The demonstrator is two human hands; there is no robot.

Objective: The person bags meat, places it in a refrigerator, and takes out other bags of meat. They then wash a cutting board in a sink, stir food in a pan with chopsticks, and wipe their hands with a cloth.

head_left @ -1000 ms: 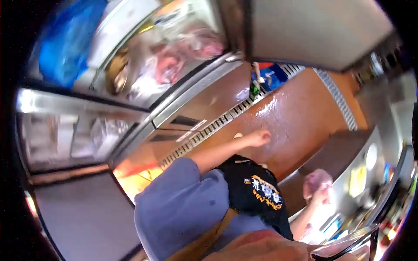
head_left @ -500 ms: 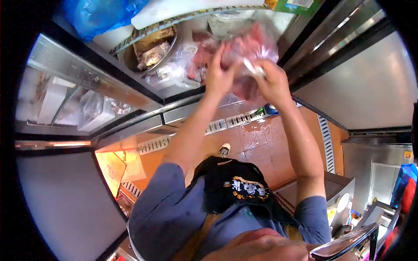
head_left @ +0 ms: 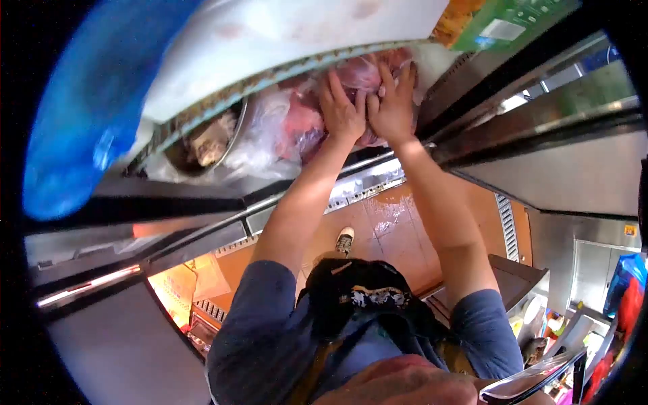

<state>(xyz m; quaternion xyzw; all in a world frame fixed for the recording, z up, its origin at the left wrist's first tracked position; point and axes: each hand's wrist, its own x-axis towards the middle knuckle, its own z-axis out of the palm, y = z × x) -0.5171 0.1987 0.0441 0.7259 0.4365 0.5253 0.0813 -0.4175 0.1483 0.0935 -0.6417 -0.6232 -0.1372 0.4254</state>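
Inside an open fridge, below a shelf, a clear plastic bag of red meat [head_left: 362,73] lies under my two hands. My left hand [head_left: 343,113] rests on the bag's left part, fingers stretched out. Beside it, my right hand [head_left: 393,115] presses flat on the right part with its fingers spread. The thumbs are close together. To the left of my left hand is more red meat in clear plastic [head_left: 302,125]. Part of the bag is hidden by my hands and the shelf edge.
A metal pot [head_left: 235,135] with large pieces of food stands at the left. Above, the wire shelf edge [head_left: 270,73] crosses close over my fingers. A blue plastic bag [head_left: 88,115] hangs at upper left, and a green box [head_left: 516,27] sits at upper right. An open door [head_left: 567,162] flanks me.
The bag of meat has gone from being held up in both hands to lying deeper in the fridge. My hands have let go of its gathered top and flattened onto it. My view has moved closer.
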